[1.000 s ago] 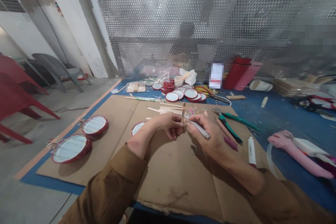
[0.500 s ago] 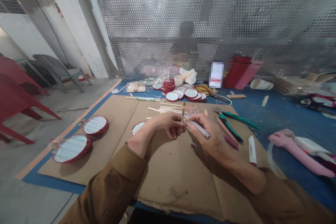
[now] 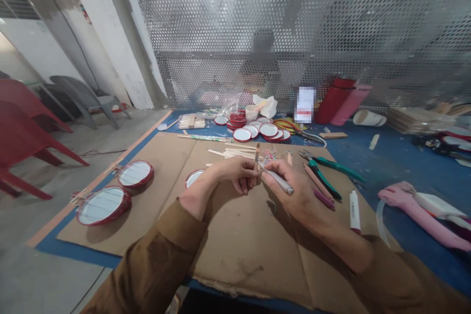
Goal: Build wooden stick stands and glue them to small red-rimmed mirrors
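Observation:
Above the middle of the cardboard sheet [image 3: 243, 250], my left hand [image 3: 241, 172] pinches a small upright wooden stick [image 3: 257, 153]. My right hand [image 3: 290, 184] is closed on a grey-handled tool [image 3: 281, 182], whose tip meets the stick; the tip's exact shape is too small to tell. Pale wooden sticks [image 3: 235, 151] lie just behind my left hand, and a pile of small coloured bands [image 3: 271, 155] lies behind the tool. A white disc with a red rim [image 3: 193, 178] is partly hidden by my left forearm.
Two round red-rimmed pieces [image 3: 101, 206] stand at the left. Green-handled pliers [image 3: 324, 176], a white tube [image 3: 354, 211] and a pink glue gun [image 3: 419, 211] lie at the right. Several red-rimmed discs [image 3: 268, 130], a phone [image 3: 304, 104] and a red bottle [image 3: 335, 100] are at the back.
The whole view has shifted slightly, so the table items appear a little further right. Both hands keep nearly the same pose, with the stick and tool still held.

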`<move>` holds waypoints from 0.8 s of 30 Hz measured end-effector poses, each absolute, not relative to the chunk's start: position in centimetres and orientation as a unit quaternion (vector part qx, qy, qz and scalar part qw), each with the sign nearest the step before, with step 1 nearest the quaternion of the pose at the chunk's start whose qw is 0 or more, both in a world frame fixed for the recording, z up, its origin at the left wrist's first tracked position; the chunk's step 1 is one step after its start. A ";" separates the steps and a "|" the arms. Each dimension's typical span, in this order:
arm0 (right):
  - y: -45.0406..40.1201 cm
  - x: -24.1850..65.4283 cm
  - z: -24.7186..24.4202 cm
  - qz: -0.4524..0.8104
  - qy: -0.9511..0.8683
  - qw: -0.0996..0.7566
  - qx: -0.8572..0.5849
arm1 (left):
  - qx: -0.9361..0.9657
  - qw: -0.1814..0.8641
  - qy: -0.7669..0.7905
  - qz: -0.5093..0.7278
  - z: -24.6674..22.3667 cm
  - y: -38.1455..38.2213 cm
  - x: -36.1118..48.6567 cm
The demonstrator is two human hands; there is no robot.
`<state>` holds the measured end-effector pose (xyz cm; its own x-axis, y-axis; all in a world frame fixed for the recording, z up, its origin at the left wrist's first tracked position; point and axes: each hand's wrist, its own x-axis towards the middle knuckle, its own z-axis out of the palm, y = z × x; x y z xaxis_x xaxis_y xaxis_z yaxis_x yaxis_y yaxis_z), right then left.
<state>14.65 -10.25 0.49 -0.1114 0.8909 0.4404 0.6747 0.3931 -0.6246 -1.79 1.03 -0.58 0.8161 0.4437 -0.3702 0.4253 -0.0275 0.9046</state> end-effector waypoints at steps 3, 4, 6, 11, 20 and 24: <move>-10.3 14.6 0.5 0.140 -0.729 0.408 -0.531 | 0.715 0.631 0.300 0.006 -0.6 1.1 -1.8; -10.3 14.6 0.4 0.142 -0.730 0.408 -0.530 | 0.716 0.630 0.301 0.005 -0.6 1.1 -1.8; -10.3 14.6 0.5 0.144 -0.733 0.404 -0.528 | 0.719 0.625 0.304 0.001 -0.6 1.1 -1.8; -10.3 14.6 0.5 0.129 -0.731 0.412 -0.528 | 0.722 0.624 0.300 -0.002 -0.4 1.0 -1.8; -10.3 14.7 0.4 0.124 -0.730 0.405 -0.537 | 0.716 0.625 0.311 0.007 0.1 0.6 -1.8; -10.3 14.7 0.5 0.108 -0.724 0.408 -0.546 | 0.718 0.622 0.313 0.002 0.2 0.6 -1.8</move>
<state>14.65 -10.32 0.51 -0.0707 0.8790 0.4716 0.7024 0.3796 -0.6022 -1.76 0.60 0.16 0.8043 0.4518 -0.3860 0.4463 -0.0304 0.8944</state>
